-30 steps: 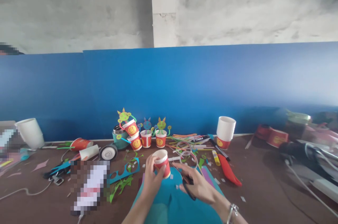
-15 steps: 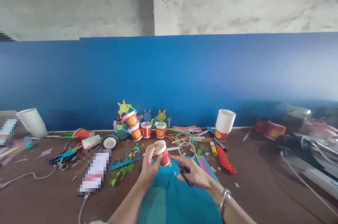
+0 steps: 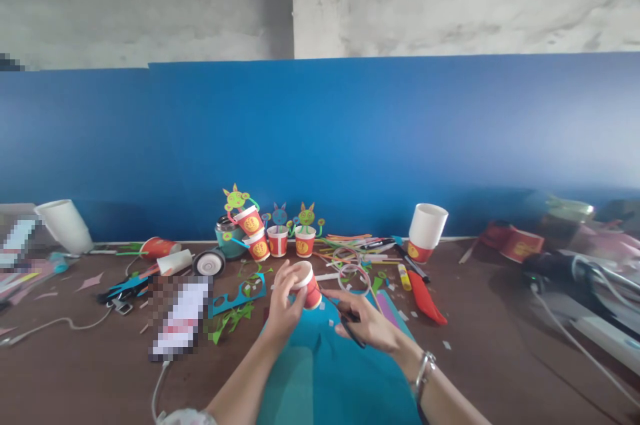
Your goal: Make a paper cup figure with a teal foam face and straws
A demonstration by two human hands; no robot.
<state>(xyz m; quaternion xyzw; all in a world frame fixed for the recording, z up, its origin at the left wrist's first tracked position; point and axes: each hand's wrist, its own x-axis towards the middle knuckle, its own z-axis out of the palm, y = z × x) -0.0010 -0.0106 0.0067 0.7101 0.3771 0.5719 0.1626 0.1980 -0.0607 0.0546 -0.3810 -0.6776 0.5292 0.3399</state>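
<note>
My left hand [image 3: 283, 301] is wrapped round a red paper cup [image 3: 313, 294] with a white rim, tilted above the blue-green sheets. In my right hand [image 3: 367, 321] is a pair of dark-handled scissors [image 3: 356, 333]; their blades point left and reach the side of the cup. Whether the blades cut into the cup or only touch it, I cannot tell. Beyond my hands stand red paper cups decorated with paper animal heads, among them a cup with a yellow-green head [image 3: 305, 241] and one with a blue head [image 3: 277, 241].
Under my hands lie blue-green paper sheets [image 3: 350, 385]. Two tape rolls [image 3: 354, 278], a glue stick [image 3: 404, 277] and a red balloon-like piece [image 3: 427, 298] lie ahead and right. Stacked cups [image 3: 428, 228] stand behind. Green scraps [image 3: 233, 320] and a phone [image 3: 181, 318] with a cable are left.
The view has tipped slightly downward. My hands still hold the cup and the scissors, with the scissor tips now closer against the cup's side.
</note>
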